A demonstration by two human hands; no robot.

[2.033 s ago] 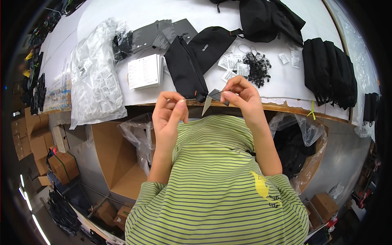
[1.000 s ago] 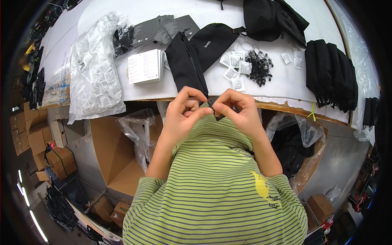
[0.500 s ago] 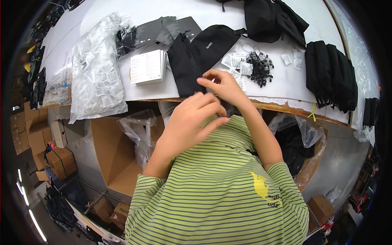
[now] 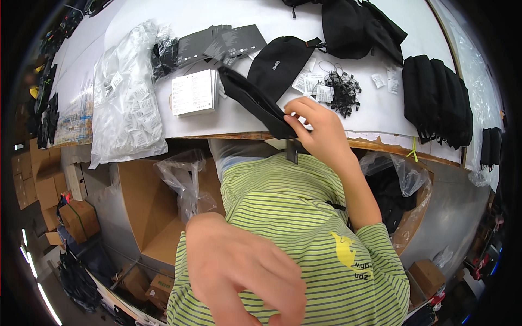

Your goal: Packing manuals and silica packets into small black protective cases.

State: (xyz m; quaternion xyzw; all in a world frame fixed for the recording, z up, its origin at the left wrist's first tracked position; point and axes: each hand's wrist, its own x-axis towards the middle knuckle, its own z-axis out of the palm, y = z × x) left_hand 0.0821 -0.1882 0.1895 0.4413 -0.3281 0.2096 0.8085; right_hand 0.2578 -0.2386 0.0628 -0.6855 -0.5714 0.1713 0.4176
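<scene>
My right hand pinches the near end of a long black pouch that lies across the front edge of the white table. A small dark tag hangs from the pouch just below my fingers. My left hand is raised close to the camera, away from the table, over my green striped shirt; its fingers are loose and nothing shows in them. A second black pouch lies just behind the first.
On the table lie a stack of white booklets, a clear bag of small packets, grey cards, a bundle of black cords and black bags. An open cardboard box stands below.
Both hands worked together at the pouch's end by the table edge. My left hand has since let go and swung back toward the camera; my right hand stays on the pouch.
</scene>
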